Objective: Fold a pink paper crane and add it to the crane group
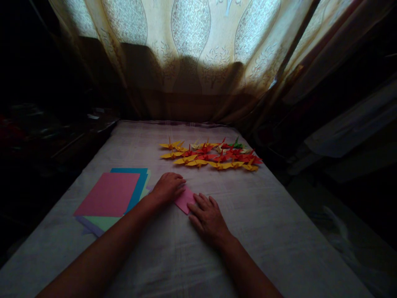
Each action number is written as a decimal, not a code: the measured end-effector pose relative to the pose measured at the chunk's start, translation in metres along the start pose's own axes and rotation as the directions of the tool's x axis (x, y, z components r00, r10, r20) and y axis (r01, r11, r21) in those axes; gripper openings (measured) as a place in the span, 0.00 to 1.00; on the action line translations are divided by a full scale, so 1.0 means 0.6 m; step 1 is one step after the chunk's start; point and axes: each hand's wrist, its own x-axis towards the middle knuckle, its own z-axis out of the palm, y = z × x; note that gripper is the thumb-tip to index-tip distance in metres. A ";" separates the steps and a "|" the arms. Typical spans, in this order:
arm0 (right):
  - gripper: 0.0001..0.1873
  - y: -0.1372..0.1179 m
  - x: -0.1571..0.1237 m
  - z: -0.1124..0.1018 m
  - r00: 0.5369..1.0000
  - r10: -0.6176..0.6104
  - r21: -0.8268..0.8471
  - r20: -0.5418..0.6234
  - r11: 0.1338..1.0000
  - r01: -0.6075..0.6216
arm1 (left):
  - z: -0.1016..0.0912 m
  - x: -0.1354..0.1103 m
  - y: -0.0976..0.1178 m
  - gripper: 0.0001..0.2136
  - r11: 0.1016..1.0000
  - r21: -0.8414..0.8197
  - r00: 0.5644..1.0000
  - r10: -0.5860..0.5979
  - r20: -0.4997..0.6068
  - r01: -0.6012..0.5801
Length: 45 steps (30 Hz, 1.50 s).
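A small folded piece of pink paper [185,199] lies flat on the cloth-covered table between my two hands. My left hand [169,188] holds it down at its upper left edge, with the fingers bent and close together. At the paper's right corner rests my right hand [208,217], palm down, its fingers spread and the tips touching the edge. Left of my left forearm is a loose stack of square sheets, with a pink sheet [108,194] on top and a blue sheet [136,192] and pale green sheet [102,222] showing beneath.
Several folded paper cranes stand in rows toward the back right, including a yellow crane [219,165], a red crane [204,150] and a green crane [236,144]. A patterned curtain [189,74] hangs behind the table [161,260]. Both sides of the room are dark.
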 end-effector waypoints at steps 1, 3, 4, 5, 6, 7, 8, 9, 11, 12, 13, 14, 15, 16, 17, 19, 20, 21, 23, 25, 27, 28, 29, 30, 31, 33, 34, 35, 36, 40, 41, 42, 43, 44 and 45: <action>0.19 0.000 -0.001 0.001 1.000 -0.002 0.004 -0.014 1.000 0.002 | 0.000 0.011 0.000 0.11 1.000 0.004 1.000 0.018 0.025 -0.018; 0.19 0.000 -0.002 0.002 0.999 -0.002 0.013 -0.041 1.000 0.003 | -0.004 0.026 0.002 0.09 0.999 0.011 0.996 0.045 0.078 -0.046; 0.18 -0.001 -0.003 0.003 0.998 -0.001 0.018 -0.056 1.000 0.002 | -0.006 0.031 0.004 0.08 0.999 0.015 0.994 0.049 0.102 -0.051; 0.18 -0.001 -0.004 0.003 0.998 0.000 0.023 -0.070 1.000 0.001 | -0.009 0.034 0.006 0.07 0.999 0.020 0.991 0.044 0.123 -0.047; 0.18 -0.001 -0.005 0.004 0.996 0.001 0.027 -0.084 1.000 0.002 | -0.012 0.036 0.008 0.06 0.999 0.025 0.989 0.033 0.141 -0.037; 0.18 -0.001 -0.005 0.005 0.995 0.000 0.029 -0.098 1.000 0.003 | -0.015 0.037 0.010 0.06 0.999 0.029 0.988 0.016 0.156 -0.021; 0.19 0.000 -0.006 0.006 0.994 -0.003 0.029 -0.113 1.000 0.006 | -0.019 0.037 0.012 0.05 1.000 0.030 0.986 -0.004 0.167 -0.001; 0.19 0.001 -0.006 0.008 0.991 -0.007 0.028 -0.131 1.000 0.011 | -0.022 0.035 0.013 0.05 0.999 0.029 0.984 -0.031 0.173 0.026; 0.20 0.005 -0.007 0.012 0.985 -0.017 0.024 -0.171 0.999 0.021 | -0.027 0.029 0.013 0.05 0.994 0.019 0.979 -0.105 0.174 0.104; 0.21 0.008 -0.007 0.014 0.981 -0.019 0.021 -0.192 0.999 0.024 | -0.028 0.024 0.012 0.06 0.988 0.010 0.973 -0.154 0.170 0.155; 0.22 0.010 -0.008 0.016 0.977 -0.019 0.018 -0.212 1.000 0.023 | -0.030 0.018 0.010 0.07 0.978 0.000 0.964 -0.208 0.164 0.211; 0.22 0.012 -0.009 0.017 0.973 -0.017 0.015 -0.229 1.000 0.021 | -0.030 0.011 0.009 0.08 0.963 -0.012 0.952 -0.263 0.157 0.269; 0.22 0.014 -0.010 0.018 0.969 -0.015 0.012 -0.246 1.000 0.019 | -0.030 0.003 0.008 0.10 0.946 -0.024 0.937 -0.317 0.148 0.324; 0.22 0.014 -0.010 0.018 0.966 -0.014 0.012 -0.260 1.000 0.018 | -0.029 -0.005 0.008 0.12 0.927 -0.035 0.920 -0.366 0.139 0.374; 0.22 0.013 -0.010 0.017 0.963 -0.015 0.014 -0.271 1.000 0.020 | -0.028 -0.014 0.009 0.13 0.908 -0.044 0.903 -0.409 0.129 0.417; 0.22 0.008 -0.008 0.015 0.961 -0.035 0.021 -0.275 0.999 0.042 | -0.023 -0.034 0.014 0.14 0.877 -0.058 0.876 -0.470 0.111 0.477; 0.22 0.004 -0.006 0.012 0.963 -0.056 0.024 -0.263 0.998 0.064 | -0.021 -0.043 0.018 0.14 0.868 -0.065 0.868 -0.486 0.105 0.493; 0.22 -0.001 -0.002 0.010 0.967 -0.084 0.026 -0.242 0.995 0.093 | -0.018 -0.053 0.023 0.15 0.863 -0.072 0.864 -0.493 0.101 0.501; 0.23 -0.011 0.006 0.007 0.974 -0.147 0.032 -0.171 0.988 0.154 | -0.014 -0.069 0.031 0.15 0.860 -0.084 0.863 -0.494 0.104 0.502; 0.25 -0.021 0.017 0.006 0.978 -0.193 0.042 -0.079 0.980 0.197 | -0.011 -0.083 0.037 0.15 0.865 -0.092 0.868 -0.483 0.116 0.493; 0.29 -0.028 0.025 0.007 0.977 -0.212 0.047 0.011 0.976 0.211 | -0.010 -0.093 0.040 0.15 0.872 -0.091 0.874 -0.469 0.127 0.481; 0.31 -0.030 0.029 0.008 0.976 -0.211 0.046 0.051 0.977 0.208 | -0.009 -0.098 0.041 0.15 0.876 -0.086 0.877 -0.463 0.129 0.475; 0.33 -0.032 0.031 0.010 0.975 -0.206 0.046 0.086 0.978 0.202 | -0.009 -0.102 0.042 0.15 0.877 -0.077 0.877 -0.462 0.129 0.473; 0.35 -0.033 0.032 0.011 0.974 -0.198 0.046 0.115 0.980 0.193 | -0.008 -0.107 0.043 0.15 0.877 -0.068 0.875 -0.466 0.130 0.477; 0.35 -0.035 0.032 0.011 0.972 -0.188 0.048 0.138 0.982 0.183 | -0.008 -0.111 0.044 0.15 0.877 -0.053 0.875 -0.468 0.125 0.477; 0.36 -0.036 0.031 0.010 0.970 -0.175 0.057 0.170 0.984 0.168 | -0.007 -0.122 0.045 0.13 0.893 -0.003 0.890 -0.448 0.078 0.450; 0.36 -0.037 0.030 0.010 0.969 -0.173 0.061 0.179 0.984 0.165 | -0.006 -0.128 0.044 0.11 0.908 0.031 0.907 -0.419 0.044 0.418; 0.36 -0.037 0.029 0.009 0.968 -0.172 0.063 0.185 0.985 0.163 | -0.004 -0.134 0.043 0.09 0.926 0.064 0.927 -0.374 0.006 0.373; 0.36 -0.037 0.028 0.009 0.967 -0.170 0.062 0.188 0.985 0.161 | -0.002 -0.141 0.041 0.08 0.943 0.086 0.947 -0.320 -0.023 0.320; 0.33 -0.038 0.032 0.007 0.974 -0.172 0.036 0.147 0.985 0.169 | 0.013 -0.169 0.026 0.10 0.989 0.078 0.988 -0.116 -0.101 0.124; 0.32 -0.038 0.035 0.006 0.976 -0.177 0.029 0.128 0.984 0.175 | 0.019 -0.175 0.023 0.11 0.992 0.079 0.989 -0.086 -0.120 0.096; 0.31 -0.039 0.040 0.006 0.977 -0.183 0.025 0.111 0.983 0.182 | 0.024 -0.181 0.021 0.12 0.994 0.086 0.990 -0.061 -0.128 0.072; 0.30 -0.041 0.045 0.005 0.976 -0.194 0.022 0.100 0.981 0.192 | 0.029 -0.187 0.019 0.13 0.994 0.095 0.990 -0.046 -0.137 0.060; 0.29 -0.043 0.052 0.004 0.973 -0.209 0.021 0.097 0.978 0.208 | 0.034 -0.191 0.018 0.14 0.993 0.104 0.989 -0.037 -0.142 0.052; 0.29 -0.045 0.059 0.003 0.968 -0.230 0.024 0.101 0.973 0.229 | 0.038 -0.195 0.019 0.15 0.993 0.112 0.989 -0.031 -0.144 0.047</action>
